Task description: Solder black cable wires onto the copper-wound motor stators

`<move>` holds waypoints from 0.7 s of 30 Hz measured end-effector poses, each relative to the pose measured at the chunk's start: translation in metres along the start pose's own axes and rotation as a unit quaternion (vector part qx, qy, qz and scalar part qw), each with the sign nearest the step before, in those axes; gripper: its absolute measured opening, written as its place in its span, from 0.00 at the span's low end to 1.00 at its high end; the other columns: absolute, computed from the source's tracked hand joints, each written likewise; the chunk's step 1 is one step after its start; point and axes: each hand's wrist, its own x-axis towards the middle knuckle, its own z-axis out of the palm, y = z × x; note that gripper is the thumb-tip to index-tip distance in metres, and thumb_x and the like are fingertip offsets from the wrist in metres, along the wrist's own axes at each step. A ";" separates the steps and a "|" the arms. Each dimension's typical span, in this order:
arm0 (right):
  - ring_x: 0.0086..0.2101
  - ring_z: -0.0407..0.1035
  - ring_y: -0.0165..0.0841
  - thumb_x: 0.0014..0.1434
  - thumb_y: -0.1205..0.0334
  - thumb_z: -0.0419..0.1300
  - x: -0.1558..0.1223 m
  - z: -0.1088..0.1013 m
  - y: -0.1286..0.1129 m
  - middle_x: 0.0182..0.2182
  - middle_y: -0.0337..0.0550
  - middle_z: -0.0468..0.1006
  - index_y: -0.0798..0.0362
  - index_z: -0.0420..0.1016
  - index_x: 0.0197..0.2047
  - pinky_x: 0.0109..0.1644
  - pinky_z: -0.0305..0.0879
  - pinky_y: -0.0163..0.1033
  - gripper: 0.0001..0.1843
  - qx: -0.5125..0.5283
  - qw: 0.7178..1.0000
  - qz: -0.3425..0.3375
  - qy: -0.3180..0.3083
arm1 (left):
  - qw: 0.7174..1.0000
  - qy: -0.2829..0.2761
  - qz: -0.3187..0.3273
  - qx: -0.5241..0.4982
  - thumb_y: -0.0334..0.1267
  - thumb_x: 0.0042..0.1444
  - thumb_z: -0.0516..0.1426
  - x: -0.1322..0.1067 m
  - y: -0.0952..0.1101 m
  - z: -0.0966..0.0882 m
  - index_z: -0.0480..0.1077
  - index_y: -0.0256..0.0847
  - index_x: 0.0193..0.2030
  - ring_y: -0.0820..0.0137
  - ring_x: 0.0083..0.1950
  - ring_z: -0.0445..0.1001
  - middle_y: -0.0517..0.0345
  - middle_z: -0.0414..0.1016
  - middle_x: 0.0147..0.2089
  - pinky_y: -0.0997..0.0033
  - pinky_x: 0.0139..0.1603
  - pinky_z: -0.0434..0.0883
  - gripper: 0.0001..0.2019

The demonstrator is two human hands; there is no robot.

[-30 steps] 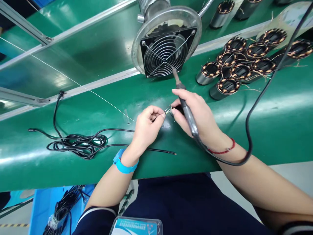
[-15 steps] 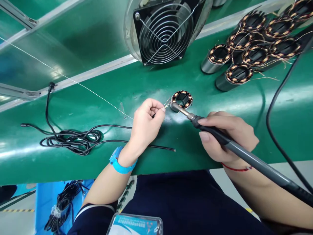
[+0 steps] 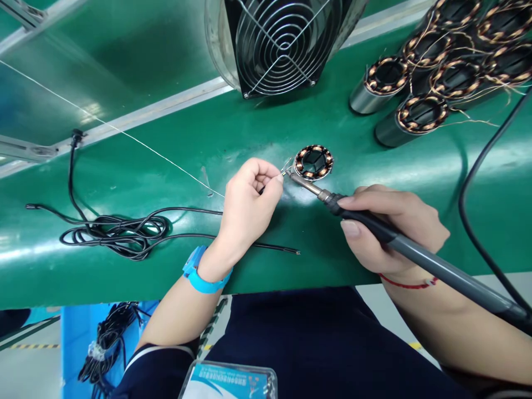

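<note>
My right hand point(image 3: 386, 227) is closed round the grey and black handle of a soldering iron point(image 3: 399, 249), whose metal tip points left at the fingertips of my other hand. My left hand point(image 3: 251, 202) pinches the end of a black cable point(image 3: 195, 209), with thin bare wires showing at the fingertips. A thin, pale strand that looks like solder wire point(image 3: 166, 158) runs from the upper left into this hand. Just beyond the iron's tip stands a motor stator point(image 3: 315, 162) with copper windings. Its leads meet the wires by the tip; the exact contact is too small to make out.
Several wound stators point(image 3: 419, 113) stand at the back right. A fan with a wire guard point(image 3: 285, 50) is behind the work spot. The coiled cable point(image 3: 120, 233) lies at left on the green bench point(image 3: 124, 285). A blue bin point(image 3: 75, 338) holding cables is below; the iron's cord point(image 3: 467, 194) curves at right.
The view has shifted slightly, so the fan and stators sit higher. Both hands keep their grips, and the iron's tip now sits closer to my left fingertips, left of the stator's rim.
</note>
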 end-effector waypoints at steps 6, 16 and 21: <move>0.20 0.68 0.31 0.58 0.66 0.58 0.000 -0.002 -0.002 0.24 0.36 0.75 0.44 0.72 0.44 0.20 0.63 0.38 0.11 -0.008 1.000 0.025 -0.012 | 1.000 -0.001 0.008 0.001 0.24 0.52 0.57 0.001 -0.001 0.000 0.69 0.40 0.29 0.79 0.25 0.63 0.64 0.70 0.27 0.77 0.26 0.61 0.07; 0.19 0.65 0.31 0.60 0.64 0.57 -0.003 -0.005 -0.004 0.24 0.39 0.73 0.45 0.73 0.43 0.21 0.63 0.40 0.08 -0.003 0.999 0.049 0.009 | 1.000 0.001 0.012 0.001 0.23 0.52 0.57 0.001 0.000 0.001 0.69 0.40 0.29 0.79 0.25 0.63 0.64 0.70 0.27 0.77 0.26 0.62 0.08; 0.19 0.67 0.31 0.61 0.63 0.57 -0.001 -0.006 -0.003 0.23 0.38 0.74 0.43 0.74 0.42 0.19 0.62 0.38 0.08 -0.010 0.999 0.038 0.001 | 1.000 0.006 0.021 0.004 0.22 0.51 0.56 0.001 0.000 0.002 0.68 0.40 0.28 0.80 0.25 0.63 0.65 0.69 0.26 0.79 0.25 0.62 0.08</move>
